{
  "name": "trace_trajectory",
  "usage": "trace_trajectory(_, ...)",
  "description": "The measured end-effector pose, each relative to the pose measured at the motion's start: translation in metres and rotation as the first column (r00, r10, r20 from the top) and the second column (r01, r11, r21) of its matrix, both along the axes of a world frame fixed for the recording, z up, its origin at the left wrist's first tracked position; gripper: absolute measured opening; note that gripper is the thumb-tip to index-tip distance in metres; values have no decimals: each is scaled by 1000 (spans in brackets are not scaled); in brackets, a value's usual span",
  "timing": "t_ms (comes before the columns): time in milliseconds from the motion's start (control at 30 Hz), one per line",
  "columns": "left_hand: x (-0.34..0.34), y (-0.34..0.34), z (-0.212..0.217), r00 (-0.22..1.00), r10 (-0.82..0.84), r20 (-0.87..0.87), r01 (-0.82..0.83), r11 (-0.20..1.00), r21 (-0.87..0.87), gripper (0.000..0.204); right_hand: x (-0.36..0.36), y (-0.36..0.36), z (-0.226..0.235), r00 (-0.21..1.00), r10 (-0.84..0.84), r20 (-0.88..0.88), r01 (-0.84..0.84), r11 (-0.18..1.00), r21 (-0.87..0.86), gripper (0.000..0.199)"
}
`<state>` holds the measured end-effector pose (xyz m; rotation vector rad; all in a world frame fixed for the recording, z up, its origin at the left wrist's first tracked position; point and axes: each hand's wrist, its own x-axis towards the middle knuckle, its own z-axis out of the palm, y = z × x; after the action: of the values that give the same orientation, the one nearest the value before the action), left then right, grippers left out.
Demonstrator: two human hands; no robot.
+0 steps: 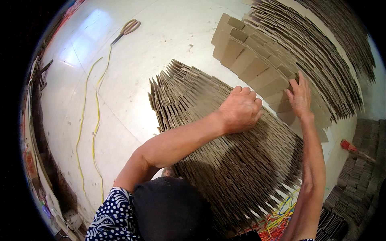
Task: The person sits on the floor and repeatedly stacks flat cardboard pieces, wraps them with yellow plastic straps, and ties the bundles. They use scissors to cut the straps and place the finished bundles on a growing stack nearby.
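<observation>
A large fanned stack of thin grey-brown cardboard pieces (225, 168) fills the middle, its edges facing up. My left hand (241, 110) is closed in a fist over its far right part; what the fingers hold, if anything, is hidden beneath them. Along the right side lies a row of overlapping tan cardboard pieces (259, 74), flat faces showing. My right hand (300, 96) rests at the near part of that row, index finger stretched out and thumb apart, fingertips touching the cardboard edges.
Orange-handled scissors (130, 27) lie at the far left beside a yellow strap (96, 116). More cardboard stacks (309, 52) stand at the far right. Colourful straps (277, 219) lie near my right forearm. A red-ended tool (348, 145) sits at the right edge. A dark rounded shape (173, 209) covers the lower middle.
</observation>
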<state>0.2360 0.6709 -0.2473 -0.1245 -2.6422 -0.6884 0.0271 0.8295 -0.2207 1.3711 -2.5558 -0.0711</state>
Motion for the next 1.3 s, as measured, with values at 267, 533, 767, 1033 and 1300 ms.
trace_trajectory(267,1,0,3,1000,4,12,-3,998,-60,25,-14,-1,-10,981,-18,193,46,989,-141,32)
trace_trajectory(533,1,1,0,999,8,34,-6,998,-68,25,6,-7,6,992,73,107,-66,995,-72,28)
trace_trajectory(767,2,0,3,1000,6,22,-4,998,-62,26,-2,-9,-2,999,38,18,-38,999,-19,34)
trace_trajectory(1033,2,0,1,1000,12,-3,-12,998,-60,26,-3,-12,4,999,33,18,-34,997,67,53)
trace_trajectory(1300,0,0,2,1000,11,-23,-13,998,-65,25,-14,6,-12,919,-2,394,51,992,-116,60)
